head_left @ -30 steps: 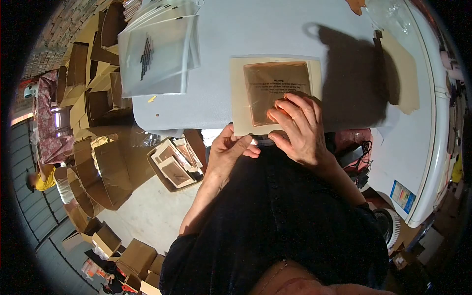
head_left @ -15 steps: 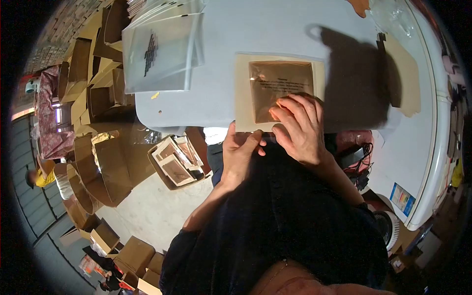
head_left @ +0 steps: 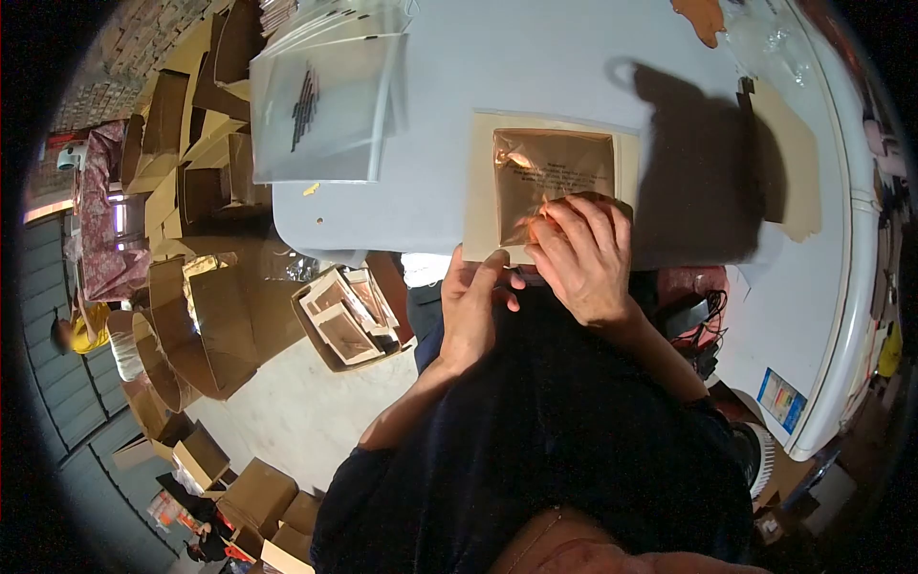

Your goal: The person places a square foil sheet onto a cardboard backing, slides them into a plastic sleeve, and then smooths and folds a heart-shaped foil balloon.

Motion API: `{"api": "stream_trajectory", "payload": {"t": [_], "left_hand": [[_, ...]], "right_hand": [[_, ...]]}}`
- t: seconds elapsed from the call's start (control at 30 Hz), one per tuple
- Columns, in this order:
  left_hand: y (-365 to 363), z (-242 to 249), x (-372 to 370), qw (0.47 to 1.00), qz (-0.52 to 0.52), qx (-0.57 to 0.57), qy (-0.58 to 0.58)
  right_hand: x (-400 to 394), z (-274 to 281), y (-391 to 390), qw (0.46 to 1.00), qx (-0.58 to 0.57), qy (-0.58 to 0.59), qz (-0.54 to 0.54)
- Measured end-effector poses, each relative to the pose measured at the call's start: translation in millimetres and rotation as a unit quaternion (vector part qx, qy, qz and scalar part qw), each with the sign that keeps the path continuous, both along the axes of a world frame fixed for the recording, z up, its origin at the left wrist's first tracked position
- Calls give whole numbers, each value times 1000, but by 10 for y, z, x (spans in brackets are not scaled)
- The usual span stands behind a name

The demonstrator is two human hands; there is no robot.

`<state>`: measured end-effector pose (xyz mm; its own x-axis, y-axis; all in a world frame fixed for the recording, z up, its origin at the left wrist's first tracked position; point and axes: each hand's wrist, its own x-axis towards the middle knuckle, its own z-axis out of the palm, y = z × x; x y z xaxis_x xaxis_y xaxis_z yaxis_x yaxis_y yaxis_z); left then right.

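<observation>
A flat cream-bordered item (head_left: pixel 483 191) with a brown centre under clear plastic lies on the table, its lower edge near me. My left hand (head_left: pixel 470 311) pinches that lower edge, thumb on top. Bent fingers of my right hand (head_left: pixel 583 258) rest on the lower right part of the brown centre, pressed together over the plastic. Whether they grip anything is hidden. To the upper left lies a stack of clear plastic bags (head_left: pixel 330 115) with dark print.
An open box (head_left: pixel 320 346) of similar framed items stands on the floor at left. Cardboard boxes (head_left: pixel 225 325) are piled further left. A cardboard piece (head_left: pixel 789 163) and a blue label (head_left: pixel 782 400) lie at right. A person in yellow (head_left: pixel 88 327) is far left.
The whole view has shifted slightly. My right fingers remain on the plastic, where the glare and creases have changed. My left hand still holds the lower edge.
</observation>
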<state>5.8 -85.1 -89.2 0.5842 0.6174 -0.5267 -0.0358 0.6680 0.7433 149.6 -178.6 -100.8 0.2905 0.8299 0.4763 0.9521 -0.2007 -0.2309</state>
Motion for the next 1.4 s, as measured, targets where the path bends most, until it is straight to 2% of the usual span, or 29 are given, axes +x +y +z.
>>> {"api": "stream_trajectory", "payload": {"t": [0.77, 1.0, 1.1, 1.2, 1.3, 1.4], "left_hand": [[95, -115, -93, 999, -50, 16, 4], [200, -149, -339, 982, -173, 40, 65], [304, -89, -472, 972, -202, 32, 117], [446, 60, -503, 976, -178, 45, 114], [541, 235, -450, 982, -170, 0, 81], [518, 258, -377, 980, -176, -20, 84]], "right_hand": [[-8, 66, 110, 999, 16, 47, -16], [4, 357, -234, 997, 22, 60, 34], [41, 259, -745, 994, -44, 99, -18], [54, 343, -1082, 925, -71, 337, -161], [117, 424, -1076, 773, -98, 577, -246], [53, 395, -982, 655, 12, 723, -221]]}}
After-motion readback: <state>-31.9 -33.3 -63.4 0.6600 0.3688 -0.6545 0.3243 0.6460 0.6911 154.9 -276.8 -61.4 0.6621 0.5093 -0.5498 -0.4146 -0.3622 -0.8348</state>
